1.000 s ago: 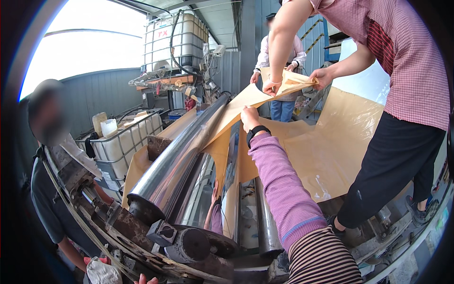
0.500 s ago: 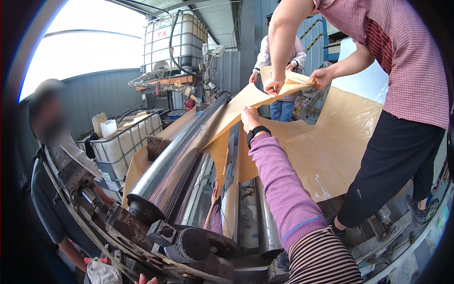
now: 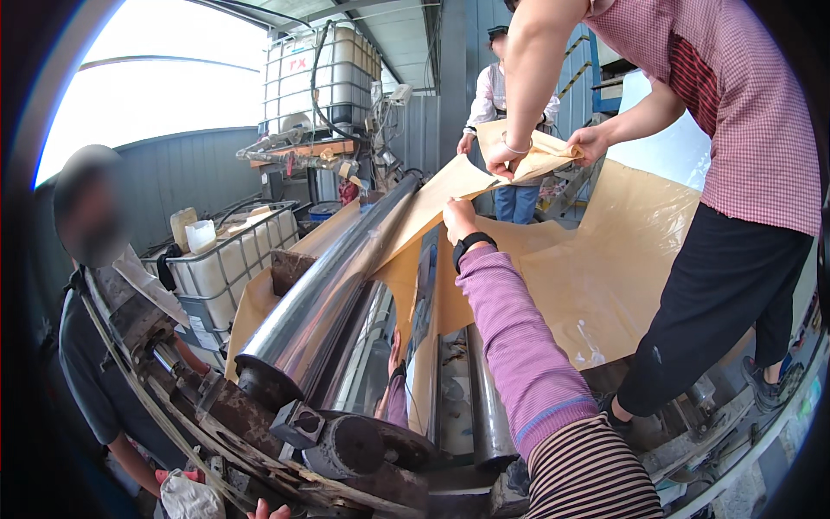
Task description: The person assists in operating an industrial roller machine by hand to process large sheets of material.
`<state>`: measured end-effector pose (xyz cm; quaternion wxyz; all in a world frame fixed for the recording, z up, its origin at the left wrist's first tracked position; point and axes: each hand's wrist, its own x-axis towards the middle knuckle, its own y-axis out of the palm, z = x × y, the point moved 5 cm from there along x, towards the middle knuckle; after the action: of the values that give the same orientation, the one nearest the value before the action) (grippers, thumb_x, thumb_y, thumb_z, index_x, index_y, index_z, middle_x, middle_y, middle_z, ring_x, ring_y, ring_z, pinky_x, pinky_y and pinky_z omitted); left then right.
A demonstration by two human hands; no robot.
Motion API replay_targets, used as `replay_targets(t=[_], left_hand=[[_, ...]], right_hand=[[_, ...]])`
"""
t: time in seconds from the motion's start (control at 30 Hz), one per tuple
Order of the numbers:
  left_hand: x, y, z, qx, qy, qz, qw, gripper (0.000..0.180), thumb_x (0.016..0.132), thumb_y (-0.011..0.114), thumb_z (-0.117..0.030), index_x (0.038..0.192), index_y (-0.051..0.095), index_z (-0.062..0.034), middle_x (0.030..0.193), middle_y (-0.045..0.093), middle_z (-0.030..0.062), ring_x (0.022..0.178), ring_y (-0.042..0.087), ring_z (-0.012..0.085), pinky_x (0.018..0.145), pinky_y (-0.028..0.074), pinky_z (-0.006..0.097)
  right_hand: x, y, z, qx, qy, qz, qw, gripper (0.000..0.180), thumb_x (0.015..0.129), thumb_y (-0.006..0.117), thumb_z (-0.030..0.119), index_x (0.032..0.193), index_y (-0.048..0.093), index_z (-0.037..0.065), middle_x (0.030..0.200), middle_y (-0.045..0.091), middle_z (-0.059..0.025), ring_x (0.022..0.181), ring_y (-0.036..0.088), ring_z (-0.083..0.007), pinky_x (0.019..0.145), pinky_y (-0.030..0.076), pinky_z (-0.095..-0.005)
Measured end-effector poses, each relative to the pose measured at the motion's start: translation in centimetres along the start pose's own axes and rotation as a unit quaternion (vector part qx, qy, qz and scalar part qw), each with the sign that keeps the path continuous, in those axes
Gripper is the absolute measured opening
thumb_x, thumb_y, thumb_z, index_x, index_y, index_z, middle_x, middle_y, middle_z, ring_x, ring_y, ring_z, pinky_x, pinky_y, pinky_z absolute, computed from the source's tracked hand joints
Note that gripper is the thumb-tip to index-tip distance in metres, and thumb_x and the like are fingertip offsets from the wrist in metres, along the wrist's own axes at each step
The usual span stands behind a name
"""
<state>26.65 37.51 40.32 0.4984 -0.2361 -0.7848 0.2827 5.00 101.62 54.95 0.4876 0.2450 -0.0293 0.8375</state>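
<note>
My right hand (image 3: 459,218), with a black band at the wrist, is closed on the near edge of a tan, paper-like sheet (image 3: 450,183). The sheet stretches up from a shiny metal roller (image 3: 333,285). Beyond my hand, a co-worker's two hands (image 3: 508,157) hold the sheet's bunched far end. Of my left hand (image 3: 270,510) only fingertips show at the lower edge; they look apart, and the rest is out of view. Below the sheet, a torn-looking flap (image 3: 399,290) hangs between the rollers.
A second roller (image 3: 488,398) and a rusty machine frame (image 3: 346,445) lie close by. More tan sheeting (image 3: 596,268) spreads at right beside the co-worker. Another person (image 3: 95,346) stands at left, and one (image 3: 510,95) at the back. Caged white tanks (image 3: 316,78) stand behind.
The person at the back has shifted, and the head shows more now. My right hand keeps its hold on the sheet, nearly in the same place.
</note>
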Motion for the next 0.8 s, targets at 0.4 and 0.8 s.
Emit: replay_targets(t=[0.4,0.8], left_hand=[[-0.1,0.1,0.1,-0.006,0.002,-0.005,1.0,0.062,0.08,0.071,-0.029,0.135,0.049,-0.0114,0.148,0.03,0.0229,0.14,0.02,0.0475,0.11,0.008,0.066],[0.1,0.0,0.1,-0.004,0.002,-0.002,1.0,0.062,0.079,0.072,-0.031,0.134,0.049,-0.0122,0.148,0.031,0.0226,0.14,0.02,0.0469,0.11,0.008,0.065]], right_hand=[[-0.6,-0.4,0.5,-0.003,-0.02,-0.013,1.0,0.028,0.091,0.051,0.019,0.085,0.063,-0.006,0.076,0.065,-0.0198,0.072,0.062,-0.0282,0.066,0.045,-0.0394],[0.0,-0.7,0.4,-0.142,-0.243,-0.045,0.959,0.027,0.094,0.045,0.015,0.078,0.062,0.002,0.075,0.065,-0.0164,0.075,0.063,-0.0308,0.067,0.047,-0.0385]])
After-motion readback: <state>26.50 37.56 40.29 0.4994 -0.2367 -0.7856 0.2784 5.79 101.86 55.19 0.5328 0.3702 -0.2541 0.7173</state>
